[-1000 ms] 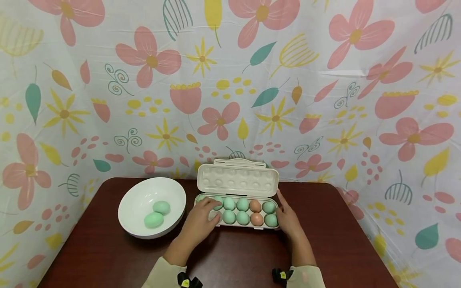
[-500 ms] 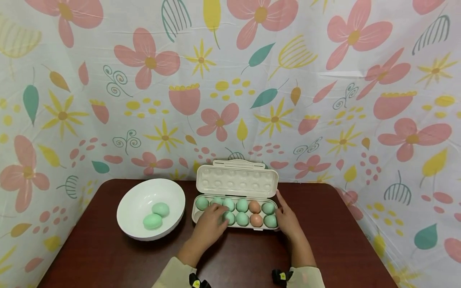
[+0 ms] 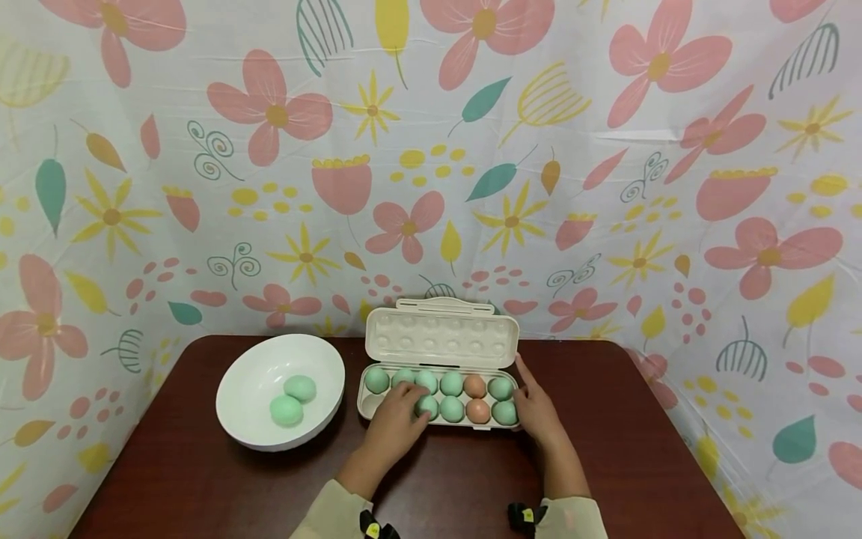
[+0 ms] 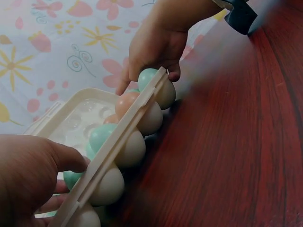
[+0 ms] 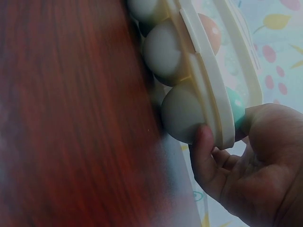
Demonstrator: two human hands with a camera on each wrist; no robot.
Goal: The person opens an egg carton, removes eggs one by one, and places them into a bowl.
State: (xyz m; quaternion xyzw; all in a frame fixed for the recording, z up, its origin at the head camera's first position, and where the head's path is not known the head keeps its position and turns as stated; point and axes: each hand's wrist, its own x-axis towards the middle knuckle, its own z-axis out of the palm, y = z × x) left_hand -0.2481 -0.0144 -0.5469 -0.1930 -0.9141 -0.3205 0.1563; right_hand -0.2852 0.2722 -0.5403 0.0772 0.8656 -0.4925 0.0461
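In the head view an egg carton (image 3: 367, 408) lies with its lid (image 3: 441, 338) raised, holding green eggs and two brown eggs (image 3: 478, 411). My left hand (image 3: 396, 421) reaches over its front row, thumb and fingers around a green egg (image 3: 427, 407) that still sits in the tray. Under that hand part of the front row is hidden; the leftmost front cup (image 3: 381, 406) holds no egg. At the carton's right end my right hand (image 3: 541, 414) grips the edge. The right wrist view shows its thumb (image 5: 204, 142) against the end cup, below the rim.
A white bowl (image 3: 236, 397) with two green eggs (image 3: 299, 388) stands left of the carton on the dark red-brown table (image 3: 640, 449). Behind the table hangs a flower-patterned cloth (image 3: 404, 90).
My left hand has moved right from the carton's left end to a green egg in the front row. The right hand stays at the carton's right end.
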